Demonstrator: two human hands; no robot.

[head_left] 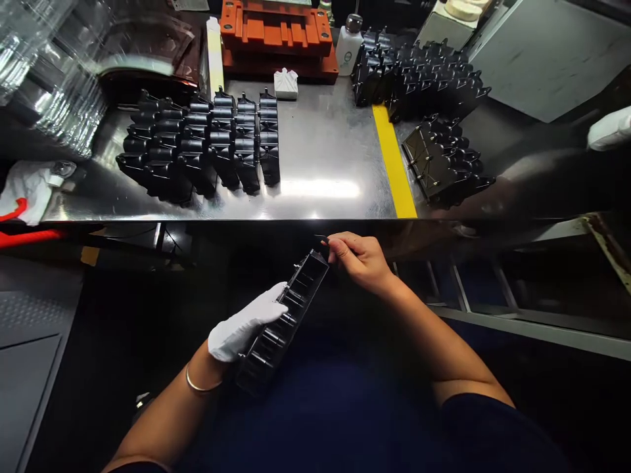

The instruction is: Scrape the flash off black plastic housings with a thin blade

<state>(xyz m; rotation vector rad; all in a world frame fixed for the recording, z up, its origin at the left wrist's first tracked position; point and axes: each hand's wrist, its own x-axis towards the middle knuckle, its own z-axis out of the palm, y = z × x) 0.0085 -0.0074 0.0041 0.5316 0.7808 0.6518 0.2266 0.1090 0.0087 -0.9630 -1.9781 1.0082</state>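
In the head view, my left hand (249, 323), in a white glove, is closed around the side of a long black moulded plastic part (296, 305). The part tilts up to the right, its ribbed, hollow compartments facing me. My bare right hand (362, 259) pinches a small thin dark blade-like tool (321, 237) at the part's upper end. Its tip points left; most of it hides inside my fingers, so its exact kind is unclear. Both hands are in front of the metal bench (325, 151), below its edge.
Rows of similar black parts (197, 144) stand on the bench's left, with more stacks (428, 79) at the right beyond a yellow stripe (394, 161). An orange fixture (276, 33), a white bottle (349, 49) and a small white block (286, 84) are at the back. Clear plastic trays (54, 79) rise at left.
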